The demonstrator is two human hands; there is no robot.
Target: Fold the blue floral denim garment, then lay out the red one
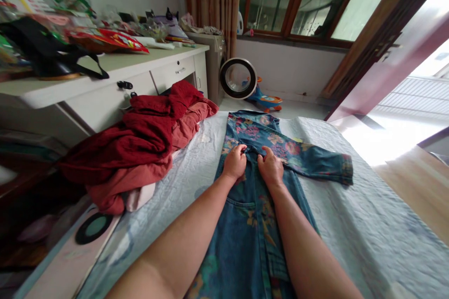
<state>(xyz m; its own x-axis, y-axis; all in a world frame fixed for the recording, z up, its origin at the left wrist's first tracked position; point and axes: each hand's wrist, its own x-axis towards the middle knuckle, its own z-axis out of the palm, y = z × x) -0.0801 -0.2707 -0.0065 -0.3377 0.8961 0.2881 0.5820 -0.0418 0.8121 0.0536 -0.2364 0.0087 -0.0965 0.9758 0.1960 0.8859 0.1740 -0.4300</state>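
A blue denim jacket (238, 226) with a colourful flower print lies lengthwise on the bed (354, 224). One of its sleeves (315, 161) stretches out to the right, its cuff lying on the bed cover. Both of my arms reach forward over the garment. My left hand (235, 163) is closed, its fingers pinching the jacket's fabric near the upper middle. A short way to the right, my right hand (271, 166) also grips the fabric, thumb uppermost. Between the hands the cloth is slightly bunched. My fingertips are partly hidden in the folds.
Dark red bedding (140, 135) is heaped along the bed's left side. Beyond it stands a white desk (140, 67) crowded with packets and a black strap item. A washing machine with its round door (238, 78) open is behind. An open door (389, 51) stands at the right.
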